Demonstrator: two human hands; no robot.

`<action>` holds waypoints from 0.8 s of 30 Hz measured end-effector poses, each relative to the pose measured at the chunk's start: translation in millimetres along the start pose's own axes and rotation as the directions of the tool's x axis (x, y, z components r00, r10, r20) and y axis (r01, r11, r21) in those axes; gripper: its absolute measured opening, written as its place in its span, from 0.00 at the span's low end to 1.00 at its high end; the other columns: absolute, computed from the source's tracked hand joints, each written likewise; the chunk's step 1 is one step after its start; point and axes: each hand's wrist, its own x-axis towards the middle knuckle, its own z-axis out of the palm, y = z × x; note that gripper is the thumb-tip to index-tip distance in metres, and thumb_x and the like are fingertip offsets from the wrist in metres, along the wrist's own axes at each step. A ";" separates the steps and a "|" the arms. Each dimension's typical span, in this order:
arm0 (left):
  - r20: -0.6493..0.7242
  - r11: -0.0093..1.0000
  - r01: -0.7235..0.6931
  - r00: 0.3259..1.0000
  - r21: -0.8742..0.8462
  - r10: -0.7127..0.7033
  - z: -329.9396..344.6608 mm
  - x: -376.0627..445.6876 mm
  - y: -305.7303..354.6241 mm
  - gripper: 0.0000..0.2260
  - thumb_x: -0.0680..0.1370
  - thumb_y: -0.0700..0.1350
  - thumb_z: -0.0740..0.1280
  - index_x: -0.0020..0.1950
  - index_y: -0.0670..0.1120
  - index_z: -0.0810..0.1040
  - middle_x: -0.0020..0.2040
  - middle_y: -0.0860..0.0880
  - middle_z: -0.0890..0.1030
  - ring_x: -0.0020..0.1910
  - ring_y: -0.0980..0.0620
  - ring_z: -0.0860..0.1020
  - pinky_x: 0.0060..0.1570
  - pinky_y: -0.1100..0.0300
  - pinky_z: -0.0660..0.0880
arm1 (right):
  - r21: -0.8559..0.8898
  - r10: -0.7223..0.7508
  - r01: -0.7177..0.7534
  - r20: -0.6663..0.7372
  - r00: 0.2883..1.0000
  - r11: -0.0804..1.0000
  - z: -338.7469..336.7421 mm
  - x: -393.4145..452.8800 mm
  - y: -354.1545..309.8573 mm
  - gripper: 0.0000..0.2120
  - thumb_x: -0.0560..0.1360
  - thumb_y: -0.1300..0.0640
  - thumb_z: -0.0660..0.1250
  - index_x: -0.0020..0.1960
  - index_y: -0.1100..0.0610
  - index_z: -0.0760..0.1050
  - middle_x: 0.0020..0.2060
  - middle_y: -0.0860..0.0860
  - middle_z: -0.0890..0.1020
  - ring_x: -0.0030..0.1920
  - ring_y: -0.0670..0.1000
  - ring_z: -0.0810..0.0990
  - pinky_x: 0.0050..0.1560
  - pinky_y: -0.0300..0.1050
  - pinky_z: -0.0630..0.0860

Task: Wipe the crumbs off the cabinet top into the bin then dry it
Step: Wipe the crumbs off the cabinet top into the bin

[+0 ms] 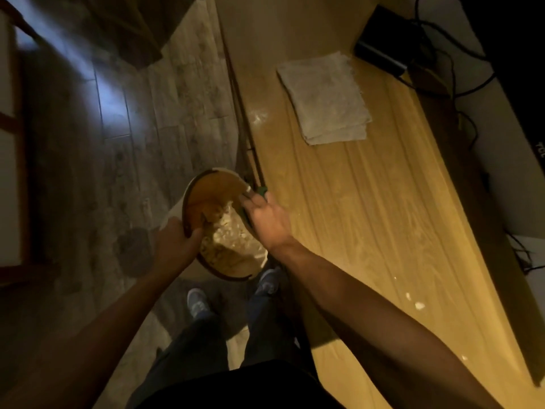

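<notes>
cabinet top [383, 219] runs lengthwise away | left hand [174, 246] grips bin [206, 199] rim

The left hand [174, 243] grips the rim of the bin [206, 202], held against the bench [383, 216] edge. The right hand [265, 215] presses a green cloth [262, 191] at that edge. Crumbs [227, 234] lie in the bin; a few white crumbs [418, 305] sit on the bench near a folded towel [324, 98].

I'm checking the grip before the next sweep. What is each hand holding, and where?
The left hand grips the bin by its near rim. The right hand presses a green sponge at the cabinet top edge, fingers mostly straight.
</notes>
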 end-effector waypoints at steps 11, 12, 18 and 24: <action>-0.034 0.993 0.008 0.999 -0.118 -0.013 3.6 -24.2 -3.6 0.09 0.77 0.47 0.69 0.47 0.42 0.76 0.37 0.47 0.76 0.37 0.49 0.77 0.30 0.60 0.65 | 0.441 0.282 -0.123 -0.316 0.906 0.889 -49.2 -36.5 55.4 0.15 0.82 0.60 0.64 0.68 0.56 0.78 0.65 0.53 0.82 0.64 0.54 0.79 0.67 0.50 0.72; -0.024 0.988 0.032 0.999 -0.148 -0.036 4.0 -27.5 -5.0 0.09 0.77 0.47 0.69 0.50 0.42 0.76 0.39 0.47 0.77 0.38 0.50 0.76 0.32 0.59 0.66 | 0.472 0.379 -0.198 -0.326 0.866 0.859 -57.6 -42.1 78.3 0.15 0.82 0.59 0.63 0.68 0.55 0.78 0.64 0.53 0.82 0.64 0.54 0.79 0.69 0.51 0.72; 0.044 0.972 0.005 0.999 -0.237 0.005 1.9 -32.8 -7.0 0.18 0.74 0.50 0.66 0.50 0.33 0.76 0.44 0.32 0.79 0.45 0.33 0.80 0.46 0.39 0.77 | 0.513 0.786 -0.605 -0.284 0.550 0.609 -92.2 -86.8 246.2 0.16 0.84 0.50 0.58 0.67 0.51 0.78 0.63 0.52 0.82 0.64 0.54 0.78 0.67 0.49 0.71; 0.060 0.975 0.003 0.998 -0.223 0.011 5.7 -34.3 -7.5 0.23 0.71 0.55 0.63 0.50 0.34 0.77 0.44 0.32 0.79 0.45 0.34 0.80 0.44 0.39 0.77 | 0.437 0.908 -0.797 -0.184 0.376 0.418 -98.3 -136.0 341.4 0.16 0.85 0.51 0.57 0.69 0.49 0.77 0.65 0.56 0.79 0.66 0.59 0.76 0.66 0.51 0.72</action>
